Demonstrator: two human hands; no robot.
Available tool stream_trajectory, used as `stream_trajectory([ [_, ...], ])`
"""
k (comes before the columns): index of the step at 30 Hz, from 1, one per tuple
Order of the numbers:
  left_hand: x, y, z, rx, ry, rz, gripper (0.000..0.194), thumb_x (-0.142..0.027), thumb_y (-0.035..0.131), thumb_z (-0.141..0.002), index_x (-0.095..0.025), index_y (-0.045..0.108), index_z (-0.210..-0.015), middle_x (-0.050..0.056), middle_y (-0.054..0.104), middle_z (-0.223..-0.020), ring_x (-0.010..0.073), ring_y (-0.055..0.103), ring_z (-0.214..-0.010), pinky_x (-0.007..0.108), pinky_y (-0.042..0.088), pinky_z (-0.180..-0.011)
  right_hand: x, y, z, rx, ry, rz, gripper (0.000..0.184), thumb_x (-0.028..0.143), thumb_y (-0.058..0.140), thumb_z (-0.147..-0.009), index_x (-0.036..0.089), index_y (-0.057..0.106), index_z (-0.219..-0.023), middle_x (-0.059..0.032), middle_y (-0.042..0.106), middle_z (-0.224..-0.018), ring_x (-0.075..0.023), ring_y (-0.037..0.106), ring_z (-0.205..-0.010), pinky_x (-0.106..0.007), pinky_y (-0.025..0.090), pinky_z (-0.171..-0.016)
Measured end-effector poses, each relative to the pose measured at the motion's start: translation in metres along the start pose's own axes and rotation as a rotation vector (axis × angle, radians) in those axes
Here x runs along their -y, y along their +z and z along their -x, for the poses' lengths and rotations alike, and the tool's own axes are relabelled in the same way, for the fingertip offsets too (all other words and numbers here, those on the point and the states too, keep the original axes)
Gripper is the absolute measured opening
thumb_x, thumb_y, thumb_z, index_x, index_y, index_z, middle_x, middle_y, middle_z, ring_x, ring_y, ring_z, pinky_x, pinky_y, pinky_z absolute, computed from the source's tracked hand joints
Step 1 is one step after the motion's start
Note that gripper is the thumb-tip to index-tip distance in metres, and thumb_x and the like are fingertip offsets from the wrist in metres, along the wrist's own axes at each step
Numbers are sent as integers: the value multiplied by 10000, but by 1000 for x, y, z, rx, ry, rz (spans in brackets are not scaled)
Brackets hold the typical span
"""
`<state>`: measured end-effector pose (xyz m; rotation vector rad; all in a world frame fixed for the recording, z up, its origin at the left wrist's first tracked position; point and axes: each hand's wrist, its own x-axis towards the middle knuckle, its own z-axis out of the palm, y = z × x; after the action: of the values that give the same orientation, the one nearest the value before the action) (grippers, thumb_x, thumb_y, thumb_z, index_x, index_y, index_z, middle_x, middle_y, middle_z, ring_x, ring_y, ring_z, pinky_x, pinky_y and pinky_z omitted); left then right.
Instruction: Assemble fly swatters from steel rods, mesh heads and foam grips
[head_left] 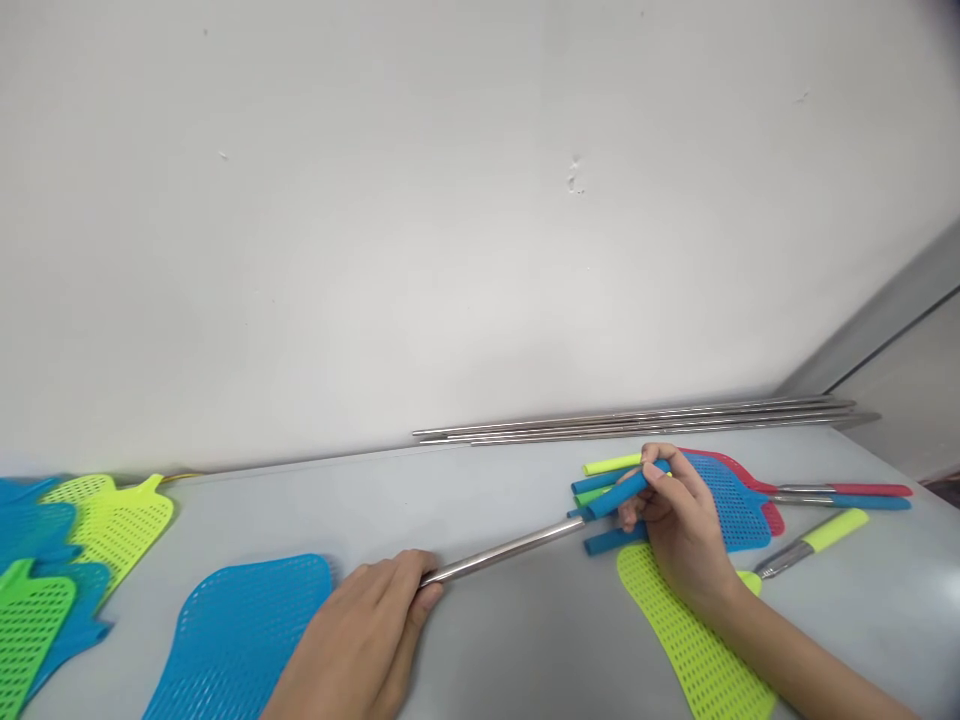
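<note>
My left hand (360,635) is closed round one end of a shiny metal rod (510,550), low over the table. My right hand (679,520) pinches a blue tubular handle grip (619,493), lined up with the rod's far end and meeting it there. A blue fly swatter head (240,625) lies just left of my left hand. Whether it joins the rod is hidden by that hand. Several loose grips, among them a yellow grip (611,464), lie beside and behind my right fingers. A yellow fly swatter (690,640) lies partly under my right forearm.
Several long metal rods (637,425) lie along the wall. At the right are a blue swatter (739,500) and a red swatter (874,490) with grips on. Yellow, blue and green swatter heads (127,520) are heaped at the far left of the grey table (517,640).
</note>
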<state>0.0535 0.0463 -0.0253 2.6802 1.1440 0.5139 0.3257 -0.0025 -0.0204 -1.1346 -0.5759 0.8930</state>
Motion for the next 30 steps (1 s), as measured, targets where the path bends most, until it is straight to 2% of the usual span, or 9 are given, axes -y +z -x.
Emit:
stream_trajectory([
  [8, -1, -2, 2, 28, -32, 20, 211, -367, 355, -909, -233, 517, -901, -15, 637, -774, 146, 618, -711, 257, 488, -635, -2, 0, -1, -51, -16, 74, 237, 371, 595, -756, 214, 424, -808, 45, 476, -521, -103, 478, -452, -202, 373, -443],
  [19, -2, -4, -2, -14, -25, 53, 236, -370, 349, -907, -227, 534, -875, -9, 645, -749, 145, 624, -680, 244, 495, -601, -3, -1, 1, -65, -32, 128, 240, 382, 592, -763, 210, 426, -781, 38, 509, -564, -96, 471, -453, -210, 381, -452],
  [30, -1, -5, 0, 29, -70, 87, 237, -384, 350, -906, -230, 530, -908, -1, 648, -788, 155, 626, -726, 264, 497, -642, -2, -1, -2, 5, -33, 170, 239, 402, 577, -774, 210, 442, -810, 36, 506, -501, -119, 497, -456, -217, 396, -451],
])
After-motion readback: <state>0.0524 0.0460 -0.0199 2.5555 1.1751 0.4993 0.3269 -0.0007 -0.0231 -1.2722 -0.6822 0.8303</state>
